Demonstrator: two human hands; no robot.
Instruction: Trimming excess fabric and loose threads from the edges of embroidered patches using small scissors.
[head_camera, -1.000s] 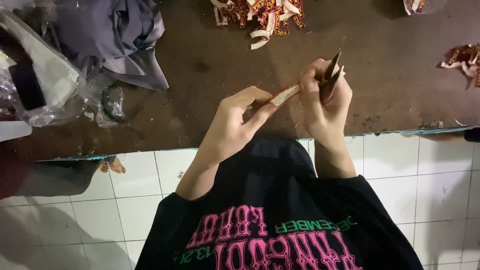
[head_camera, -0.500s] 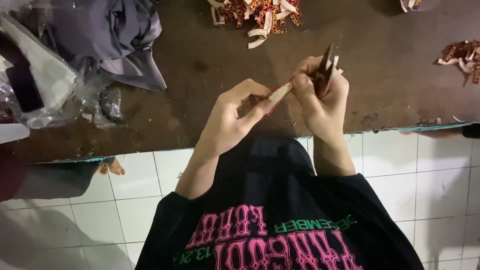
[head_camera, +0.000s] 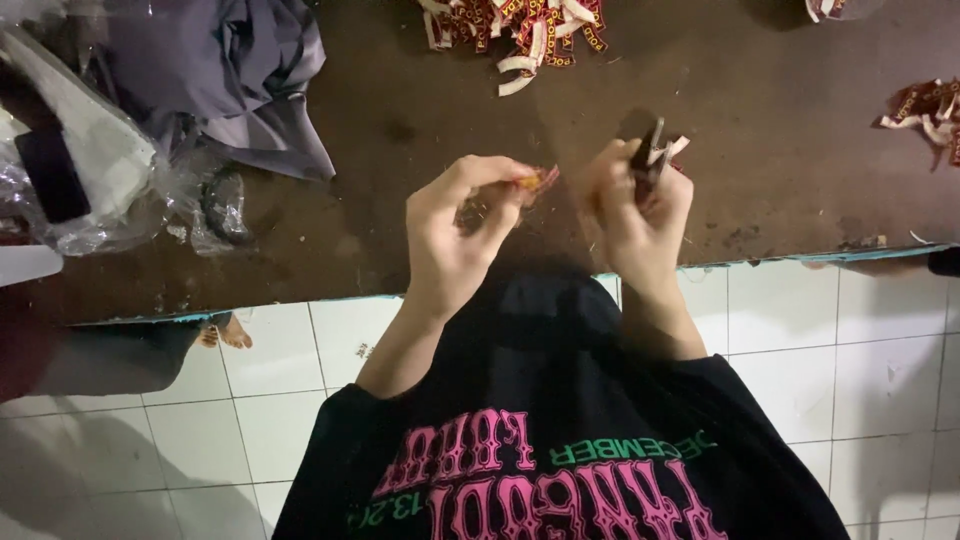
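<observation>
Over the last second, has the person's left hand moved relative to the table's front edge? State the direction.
Yes. The left hand has drawn leftward, away from the right hand, staying above the brown table edge.

We have a single view, from a camera worn on the head. It looks steeply down past our own black shirt onto the near edge of the brown bench and the white tiled floor, close in.
</observation>
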